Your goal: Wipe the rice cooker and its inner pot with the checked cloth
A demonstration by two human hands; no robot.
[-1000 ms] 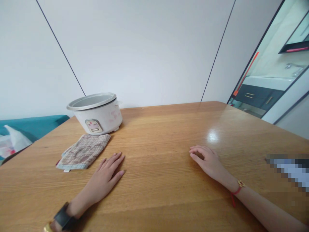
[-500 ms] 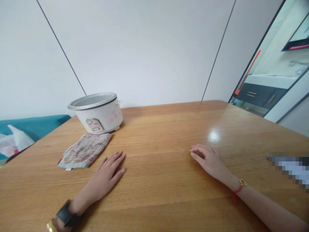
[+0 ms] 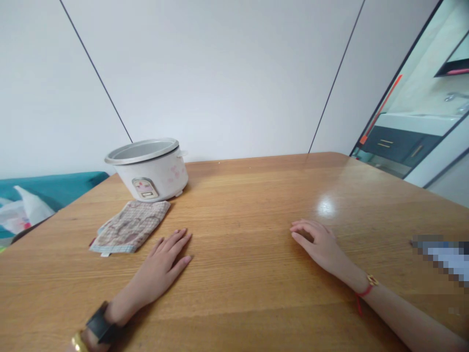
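Observation:
My left hand (image 3: 159, 269) lies flat on the wooden table (image 3: 249, 215), fingers stretched out and empty, just right of a folded patterned cloth (image 3: 130, 226). Behind the cloth stands a white rice cooker (image 3: 148, 169) with no lid and a control panel facing me. My right hand (image 3: 319, 246) rests on the table to the right, fingers loosely curled downward, holding nothing. A dark band and a gold bracelet sit on the left wrist, a red string bracelet on the right.
A blurred patch (image 3: 445, 256) lies at the table's right edge. A teal sofa (image 3: 51, 188) with a plastic bag (image 3: 20, 215) is beyond the table's left side. A white wall stands behind; a doorway opens at far right.
The view has shifted slightly; both hands stay resting in the same places on the table.

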